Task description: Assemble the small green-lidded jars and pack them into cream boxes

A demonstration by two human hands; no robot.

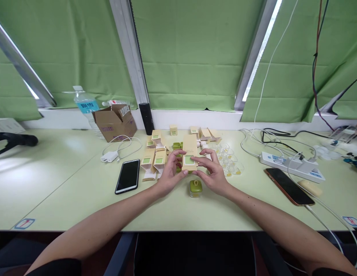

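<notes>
A small tan cardboard box [190, 147] with a clear window and a raised flap is held between my two hands. My left hand [169, 170] grips its left side, fingers curled behind the upper edge and thumb near the bottom corner. From the right, my right hand [214, 172] pinches it with fingertips and thumb. Just below the box, on the table, stands a little clear jar [195, 188] with a green lid and a loop on top. Left of my left hand are several open tan boxes [148, 159]. Clear plastic cups [228, 161] with yellow spots lie beyond my right hand.
A phone [128, 176] and a white charger [109, 156] lie at left, before a brown carton [115, 122], a water bottle [85, 103] and a black cylinder [146, 118]. On the right are a power strip [292, 166], another phone [288, 186] and loose cables.
</notes>
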